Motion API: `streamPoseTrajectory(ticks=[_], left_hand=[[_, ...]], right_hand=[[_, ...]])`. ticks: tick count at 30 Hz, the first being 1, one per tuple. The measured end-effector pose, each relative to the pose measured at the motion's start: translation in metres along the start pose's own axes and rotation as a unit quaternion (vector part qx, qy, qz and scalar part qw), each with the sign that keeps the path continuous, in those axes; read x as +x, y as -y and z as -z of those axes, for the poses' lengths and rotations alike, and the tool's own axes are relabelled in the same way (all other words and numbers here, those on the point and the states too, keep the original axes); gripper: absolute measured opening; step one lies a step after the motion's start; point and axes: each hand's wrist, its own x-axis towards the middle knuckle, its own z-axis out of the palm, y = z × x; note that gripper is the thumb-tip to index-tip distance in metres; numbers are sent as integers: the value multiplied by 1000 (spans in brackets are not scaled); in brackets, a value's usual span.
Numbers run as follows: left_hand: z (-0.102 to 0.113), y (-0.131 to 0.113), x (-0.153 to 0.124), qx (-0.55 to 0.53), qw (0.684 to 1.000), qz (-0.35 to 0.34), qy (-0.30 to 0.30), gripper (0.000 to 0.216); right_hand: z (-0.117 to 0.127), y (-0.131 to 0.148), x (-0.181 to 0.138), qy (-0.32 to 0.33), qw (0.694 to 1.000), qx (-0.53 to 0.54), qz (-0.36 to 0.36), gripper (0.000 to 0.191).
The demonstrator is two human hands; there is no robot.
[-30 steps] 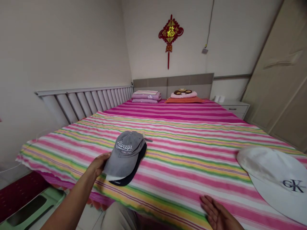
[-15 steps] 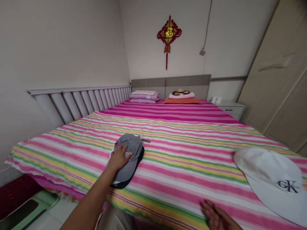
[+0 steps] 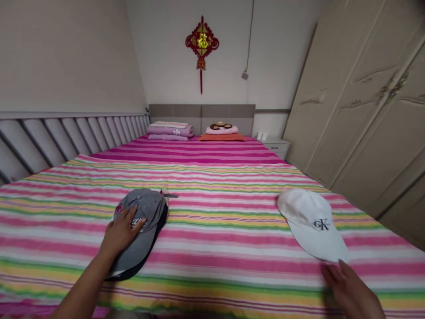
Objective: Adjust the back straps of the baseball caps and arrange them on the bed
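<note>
My left hand (image 3: 121,232) lies with its fingers spread on a grey baseball cap (image 3: 141,206) that has white lettering and a red patch. Under the grey cap shows the edge of a dark navy cap (image 3: 162,220), with some white below its brim. At the right, a white baseball cap (image 3: 303,208) with dark "CK"-like letters rests on the bed, brim toward me. My right hand (image 3: 350,285) is at the front edge of that brim, thumb tip touching it and fingers stretched out just below; they are somewhat blurred.
A striped sheet (image 3: 226,241) covers the bed. Folded purple bedding (image 3: 171,131) and a pink pile (image 3: 222,129) on an orange piece (image 3: 221,137) lie by the headboard (image 3: 229,113). A railing (image 3: 73,137) runs along the left; a nightstand (image 3: 277,147) and wardrobe (image 3: 352,106) stand right.
My view has turned to the right. My right hand has moved from over the bare sheet to the white cap's brim. My left hand stays on the grey cap.
</note>
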Motion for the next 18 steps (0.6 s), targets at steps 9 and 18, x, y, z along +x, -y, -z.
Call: streamPoseTrajectory(ticks=[9,18], left_hand=[[17,-29,-65,-235,933,-74,-263,27],[-1,-169,-116,-782,540,138,279,55]], right_hand=[[-48,30,0,70,962,142,-222,27],[-79,-32,-113,245,893,218,-308,60]])
